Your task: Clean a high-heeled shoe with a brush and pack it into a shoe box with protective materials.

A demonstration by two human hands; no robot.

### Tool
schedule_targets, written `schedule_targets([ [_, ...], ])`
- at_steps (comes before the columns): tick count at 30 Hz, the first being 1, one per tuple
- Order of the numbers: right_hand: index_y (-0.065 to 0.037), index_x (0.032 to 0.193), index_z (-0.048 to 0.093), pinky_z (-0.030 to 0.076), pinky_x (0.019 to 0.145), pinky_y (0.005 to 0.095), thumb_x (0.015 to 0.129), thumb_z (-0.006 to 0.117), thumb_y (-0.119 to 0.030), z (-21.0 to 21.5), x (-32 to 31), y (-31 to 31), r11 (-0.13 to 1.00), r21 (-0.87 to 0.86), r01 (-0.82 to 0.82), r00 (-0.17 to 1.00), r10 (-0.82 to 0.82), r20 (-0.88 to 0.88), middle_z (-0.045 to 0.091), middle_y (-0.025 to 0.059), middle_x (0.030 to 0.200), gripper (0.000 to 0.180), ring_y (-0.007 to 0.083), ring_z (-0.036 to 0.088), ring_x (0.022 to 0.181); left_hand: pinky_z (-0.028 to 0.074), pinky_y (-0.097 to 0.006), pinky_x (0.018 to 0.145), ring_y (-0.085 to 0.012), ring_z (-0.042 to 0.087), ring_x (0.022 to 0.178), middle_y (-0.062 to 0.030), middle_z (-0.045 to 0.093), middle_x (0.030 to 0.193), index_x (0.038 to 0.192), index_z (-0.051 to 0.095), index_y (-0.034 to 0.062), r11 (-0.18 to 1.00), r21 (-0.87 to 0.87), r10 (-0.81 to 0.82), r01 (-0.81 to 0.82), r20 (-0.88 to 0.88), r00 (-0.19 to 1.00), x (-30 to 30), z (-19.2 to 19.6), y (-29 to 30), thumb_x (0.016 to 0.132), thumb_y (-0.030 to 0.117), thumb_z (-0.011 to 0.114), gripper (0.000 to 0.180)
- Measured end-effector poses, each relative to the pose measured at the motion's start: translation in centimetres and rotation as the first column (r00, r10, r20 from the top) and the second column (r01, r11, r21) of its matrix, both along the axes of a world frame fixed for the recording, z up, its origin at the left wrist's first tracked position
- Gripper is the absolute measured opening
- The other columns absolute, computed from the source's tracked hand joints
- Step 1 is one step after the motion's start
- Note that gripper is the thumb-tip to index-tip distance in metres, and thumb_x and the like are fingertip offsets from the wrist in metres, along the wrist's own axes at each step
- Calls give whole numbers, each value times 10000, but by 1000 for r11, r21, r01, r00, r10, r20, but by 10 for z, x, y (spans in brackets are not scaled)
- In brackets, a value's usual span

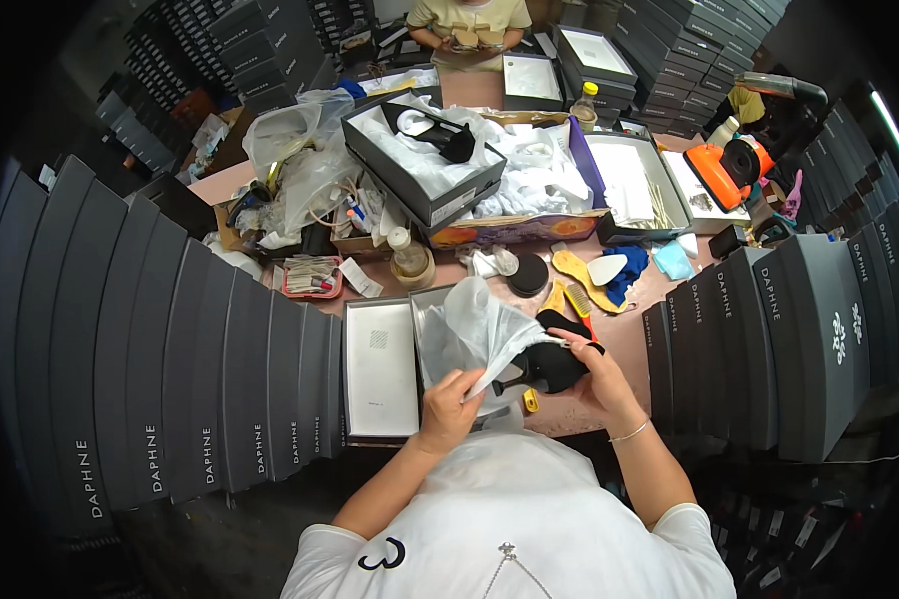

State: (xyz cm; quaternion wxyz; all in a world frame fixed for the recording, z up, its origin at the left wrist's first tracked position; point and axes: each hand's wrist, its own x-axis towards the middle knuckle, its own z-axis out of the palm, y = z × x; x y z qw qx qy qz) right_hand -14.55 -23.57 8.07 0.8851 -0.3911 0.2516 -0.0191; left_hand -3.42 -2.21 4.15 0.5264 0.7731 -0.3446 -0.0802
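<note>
My left hand (449, 407) pinches the edge of a sheet of white tissue paper (489, 329), which spreads up and over an open shoe box (418, 304). In my right hand (603, 381) is a black heeled shoe (557, 367), gripped with the fingers around one end. Its thin heel points left, toward the left hand. Another black part rises just behind it; whether that is a second shoe I cannot tell. The paper touches the shoe's upper side. Left of the open box lies its pale lid (381, 369), inner side up.
Stacked dark shoe boxes wall in the left (185, 339) and right (799, 339). Behind the paper stand a jar with a white cap (410, 258), a black round tin (528, 276), a yellow brush (577, 299) and a paper-filled box (425, 165). An orange device (731, 172) sits far right. Across the table, another person (469, 25) handles something.
</note>
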Motion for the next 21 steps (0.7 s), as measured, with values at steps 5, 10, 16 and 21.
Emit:
schedule_targets([
  [5, 62, 1341, 404, 534, 924, 448, 960, 482, -271, -30, -20, 31, 988, -131, 76, 995, -84, -55, 538, 187, 1268, 512, 275, 576, 1144, 465, -318, 588, -269, 581, 628, -121, 577, 761, 1078, 653, 29, 978, -201, 32, -58, -130, 991, 10, 14, -19, 766, -34, 654, 318],
  [10, 40, 1313, 428, 498, 971, 452, 957, 506, -229, -21, -28, 59, 853, 237, 466, 880, -476, -16, 571, 178, 1156, 454, 297, 602, 1034, 465, -341, 551, -276, 571, 601, -100, 540, 719, 1111, 661, 45, 968, -79, -221, 239, 188, 957, -3, 27, -30, 694, -41, 660, 426],
  [16, -41, 1282, 519, 457, 968, 334, 962, 525, -262, -29, -36, 50, 726, 501, 471, 827, -561, 34, 569, 87, 1201, 389, 187, 528, 1146, 441, -340, 508, -231, 550, 557, -66, 516, 681, 1163, 665, 85, 839, -123, -461, 530, 354, 813, -36, 28, -48, 635, -47, 679, 544],
  [21, -57, 1245, 526, 467, 913, 310, 959, 541, -235, -48, -55, 67, 778, -105, 620, 784, -606, 134, 559, 52, 1181, 337, 174, 537, 1092, 440, -344, 519, -233, 544, 574, -70, 507, 689, 1173, 633, 49, 729, -131, -611, 672, 316, 725, -66, 29, -63, 680, -7, 699, 501],
])
